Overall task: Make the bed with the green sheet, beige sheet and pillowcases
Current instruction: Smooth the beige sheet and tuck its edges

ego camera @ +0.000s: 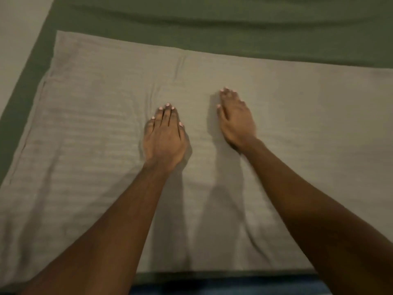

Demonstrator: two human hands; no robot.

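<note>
Here the beige sheet (297, 145) lies spread over the green sheet (212, 24), which shows along the far and left edges — left hand (164, 137) and right hand (235, 118) both flat, fingers straight, on its middle.

The beige sheet (297, 128) is matt striped-weave cloth (softly creased), the green sheet (212, 28) plain matt cloth.

Counted in all: two hands, left hand (164, 141) and right hand (236, 120); one beige sheet (95, 145); one green sheet (212, 28).
</note>
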